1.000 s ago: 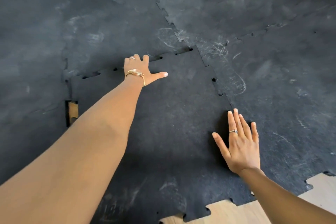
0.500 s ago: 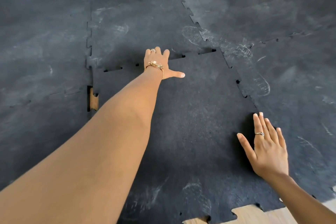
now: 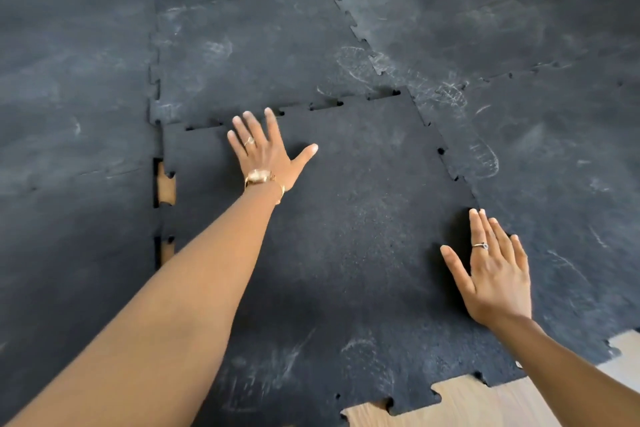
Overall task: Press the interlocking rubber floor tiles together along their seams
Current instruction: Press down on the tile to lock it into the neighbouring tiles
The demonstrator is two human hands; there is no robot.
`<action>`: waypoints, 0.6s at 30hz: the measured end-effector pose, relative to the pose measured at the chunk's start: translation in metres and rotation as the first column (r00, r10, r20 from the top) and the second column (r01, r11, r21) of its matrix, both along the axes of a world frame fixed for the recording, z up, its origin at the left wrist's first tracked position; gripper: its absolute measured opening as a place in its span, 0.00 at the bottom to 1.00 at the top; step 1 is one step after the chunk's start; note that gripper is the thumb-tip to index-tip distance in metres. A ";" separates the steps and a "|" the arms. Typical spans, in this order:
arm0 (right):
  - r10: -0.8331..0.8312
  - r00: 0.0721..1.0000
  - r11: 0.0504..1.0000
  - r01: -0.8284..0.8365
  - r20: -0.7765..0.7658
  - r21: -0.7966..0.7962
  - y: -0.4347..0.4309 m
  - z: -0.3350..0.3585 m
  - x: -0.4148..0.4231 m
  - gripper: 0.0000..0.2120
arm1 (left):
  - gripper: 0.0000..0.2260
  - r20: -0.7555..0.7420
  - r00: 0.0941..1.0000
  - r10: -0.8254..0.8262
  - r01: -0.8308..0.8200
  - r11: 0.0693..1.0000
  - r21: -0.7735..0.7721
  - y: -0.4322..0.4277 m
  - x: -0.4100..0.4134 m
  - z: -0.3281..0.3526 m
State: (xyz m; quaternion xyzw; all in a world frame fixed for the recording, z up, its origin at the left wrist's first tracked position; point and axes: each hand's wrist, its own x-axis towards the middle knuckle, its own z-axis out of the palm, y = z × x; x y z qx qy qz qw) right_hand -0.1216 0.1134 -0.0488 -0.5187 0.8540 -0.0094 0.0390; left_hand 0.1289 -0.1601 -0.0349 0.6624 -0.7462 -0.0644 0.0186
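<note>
A dark rubber tile with puzzle-shaped edges lies among dusty black tiles. Its far seam shows small gaps between the teeth. The left seam is parted, with wooden floor showing through. My left hand lies flat with fingers spread near the tile's far edge, fingertips just short of the far seam. My right hand rests flat and open on the right seam, across the tile's edge and the neighbouring tile. Neither hand holds anything.
Bare wooden floor shows at the near right, beyond the toothed near edge of the tiles. Dusty shoe prints mark the tiles to the right and behind. Rubber tiles cover the rest of the view.
My left hand has drawn back from the far seam and flattened with fingers spread on the tile. The camera view has shifted, so the tile sits further right. My right hand stays on the right seam.
</note>
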 end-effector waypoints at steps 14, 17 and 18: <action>0.245 0.927 0.922 -0.313 0.284 0.227 -0.017 0.014 0.130 0.57 | 0.60 -0.019 0.863 0.505 -0.477 0.826 0.301 0.084 0.108 0.034; 0.258 0.899 0.876 -0.372 0.353 0.307 -0.027 0.014 0.146 0.66 | 0.61 0.009 0.856 0.516 -0.495 0.816 0.299 0.075 0.106 0.039; 0.243 0.900 0.872 -0.366 0.362 0.324 -0.029 0.016 0.145 0.68 | 0.60 0.022 0.856 0.517 -0.498 0.811 0.306 0.072 0.106 0.041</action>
